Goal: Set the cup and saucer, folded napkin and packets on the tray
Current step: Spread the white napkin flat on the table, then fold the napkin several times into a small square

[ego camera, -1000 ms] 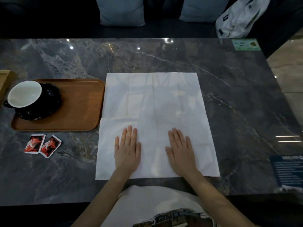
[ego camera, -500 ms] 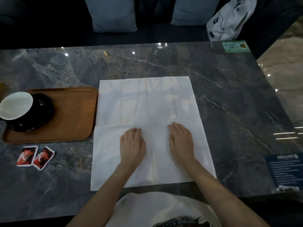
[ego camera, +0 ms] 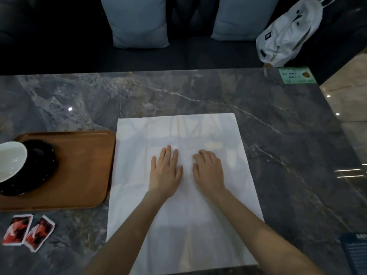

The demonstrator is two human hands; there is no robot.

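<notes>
Head view: napkin spread flat, both hands pressed on it

Head camera shows a dark grey veined marble table with bare, glossy surface along the top and right of the frame. One white napkin, unfolded, creased and rectangular, lies at centre; its left edge sits just beside the tray, and its lower edge reaches the table's near edge.

Left hand lies palm down, fingers extended, gripping nothing. Right hand lies palm down just beside it, fingers slightly curled, gripping nothing. Both rest on the napkin's middle.

One wooden tray with rounded corners and a raised rim sits at middle left. On its left part stands one cup, white inside, on one glossy black saucer, both cut by the frame edge. Two red and white packets, touching each other, lie on the table at lower left, below the tray and off it.

Two grey cushions and one white bag sit beyond the far table edge.
</notes>
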